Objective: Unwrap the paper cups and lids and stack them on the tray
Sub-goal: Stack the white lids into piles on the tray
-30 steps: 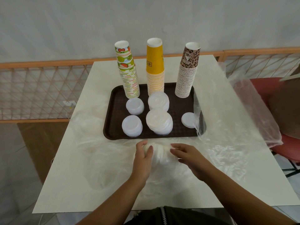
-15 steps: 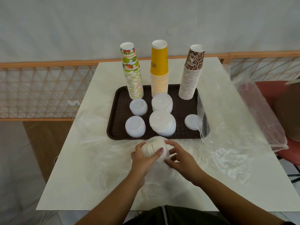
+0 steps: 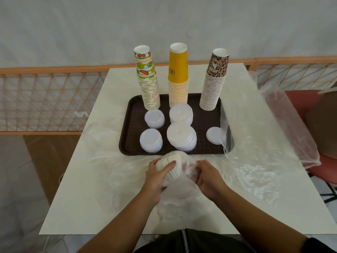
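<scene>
A dark brown tray (image 3: 131,125) holds three tall cup stacks: fruit-patterned (image 3: 148,83), yellow (image 3: 178,77) and leopard-print (image 3: 213,83). In front of them stand several piles of white lids (image 3: 181,137) and one single lid (image 3: 214,135). Just before the tray's near edge, my left hand (image 3: 156,177) grips a stack of white lids (image 3: 173,168) lying on its side, partly inside clear plastic wrap. My right hand (image 3: 209,177) pinches the wrap (image 3: 189,170) at the stack's right end.
Loose clear plastic wrap (image 3: 255,170) covers much of the white table (image 3: 109,207), and one piece drapes over the tray's right edge. Another bag (image 3: 291,128) hangs over a red chair at the right. An orange lattice railing (image 3: 45,99) runs behind the table.
Both hands closed in on the wrapped lid stack, lifted it off the table and tipped it on its side. My right hand moved from beside the stack to pinching the wrap.
</scene>
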`<action>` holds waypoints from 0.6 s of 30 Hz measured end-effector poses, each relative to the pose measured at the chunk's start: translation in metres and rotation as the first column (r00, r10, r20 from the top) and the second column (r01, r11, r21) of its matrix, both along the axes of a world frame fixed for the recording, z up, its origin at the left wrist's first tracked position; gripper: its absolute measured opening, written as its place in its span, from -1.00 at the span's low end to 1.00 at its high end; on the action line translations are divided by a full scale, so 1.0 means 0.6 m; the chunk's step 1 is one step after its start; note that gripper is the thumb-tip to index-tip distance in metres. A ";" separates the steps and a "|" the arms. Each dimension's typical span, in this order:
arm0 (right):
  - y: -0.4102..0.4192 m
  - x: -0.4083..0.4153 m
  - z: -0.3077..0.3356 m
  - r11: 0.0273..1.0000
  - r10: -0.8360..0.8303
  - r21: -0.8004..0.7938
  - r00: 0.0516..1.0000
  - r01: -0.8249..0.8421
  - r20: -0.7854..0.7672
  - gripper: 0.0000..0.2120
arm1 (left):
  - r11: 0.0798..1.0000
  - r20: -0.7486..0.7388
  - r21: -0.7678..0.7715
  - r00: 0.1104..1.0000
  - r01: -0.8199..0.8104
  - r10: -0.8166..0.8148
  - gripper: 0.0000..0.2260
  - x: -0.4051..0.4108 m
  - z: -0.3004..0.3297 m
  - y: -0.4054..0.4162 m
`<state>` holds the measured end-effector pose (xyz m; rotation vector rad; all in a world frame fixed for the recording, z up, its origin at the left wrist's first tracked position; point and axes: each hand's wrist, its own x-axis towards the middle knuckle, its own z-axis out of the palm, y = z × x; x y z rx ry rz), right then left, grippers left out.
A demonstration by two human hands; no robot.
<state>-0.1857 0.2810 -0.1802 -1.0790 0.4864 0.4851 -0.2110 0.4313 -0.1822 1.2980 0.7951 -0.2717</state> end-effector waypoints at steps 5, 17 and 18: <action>0.007 -0.008 -0.012 0.723 0.446 -0.660 0.867 -0.203 0.221 -0.85 | 0.968 -0.043 0.224 0.994 0.110 -0.103 -0.10 0.001 0.006 -0.010; -0.046 0.023 -0.061 0.336 0.570 -0.920 0.821 -0.202 0.028 -0.84 | 0.990 0.031 -0.118 0.997 0.078 -0.075 -0.65 -0.001 0.020 0.048; -0.047 0.024 -0.061 0.336 0.584 -0.915 0.811 -0.222 0.018 -0.87 | 0.986 0.032 -0.140 0.996 0.090 -0.086 -0.64 0.000 0.023 0.056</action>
